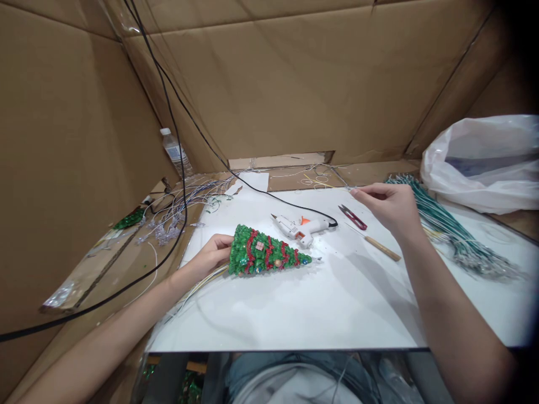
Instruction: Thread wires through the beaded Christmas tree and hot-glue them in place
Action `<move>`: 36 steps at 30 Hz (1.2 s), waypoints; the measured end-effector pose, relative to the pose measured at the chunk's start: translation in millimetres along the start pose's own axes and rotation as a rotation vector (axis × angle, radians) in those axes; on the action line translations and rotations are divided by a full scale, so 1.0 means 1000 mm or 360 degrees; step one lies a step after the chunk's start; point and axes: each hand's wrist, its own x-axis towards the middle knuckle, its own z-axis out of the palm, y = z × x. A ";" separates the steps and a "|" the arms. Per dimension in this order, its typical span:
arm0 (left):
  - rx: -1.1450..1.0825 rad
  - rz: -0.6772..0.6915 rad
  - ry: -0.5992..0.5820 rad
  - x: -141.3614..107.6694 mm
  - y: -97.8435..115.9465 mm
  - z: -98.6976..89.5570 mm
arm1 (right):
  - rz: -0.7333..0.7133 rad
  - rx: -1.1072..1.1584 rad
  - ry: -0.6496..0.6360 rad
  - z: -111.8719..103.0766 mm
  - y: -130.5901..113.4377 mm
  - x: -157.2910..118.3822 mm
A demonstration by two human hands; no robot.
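A small green Christmas tree ornament (269, 252) lies on its side, its tip pointing right. Red garland and small baubles decorate it. My left hand (214, 252) is closed around its base, and part of the fingers is hidden behind it. White and yellow wires (206, 283) trail from the base to the lower left. Raised above the table's far right part, my right hand (387, 205) pinches a thin, greyish piece (346, 184) whose kind I cannot make out. Nearest to that hand are red-handled thread snips (352, 216) and a wooden-handled awl (381, 248).
A white glue gun (303, 227) lies mid-table, its black cord (252, 185) crossing leftward. Green wires (455, 224) in a bundle and a white plastic bag (475, 163) are at right. Loose light wires (177, 213) and a water bottle (174, 151) stand left. Cardboard walls (295, 84) enclose the table.
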 end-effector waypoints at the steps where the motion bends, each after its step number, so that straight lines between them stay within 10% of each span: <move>1: 0.0000 -0.0003 0.0007 0.000 0.000 0.000 | 0.0000 -0.0003 0.0001 0.000 0.000 0.000; 36: 0.0042 0.0000 -0.0008 0.000 0.000 -0.002 | 0.0021 -0.0010 -0.0031 0.001 -0.002 -0.002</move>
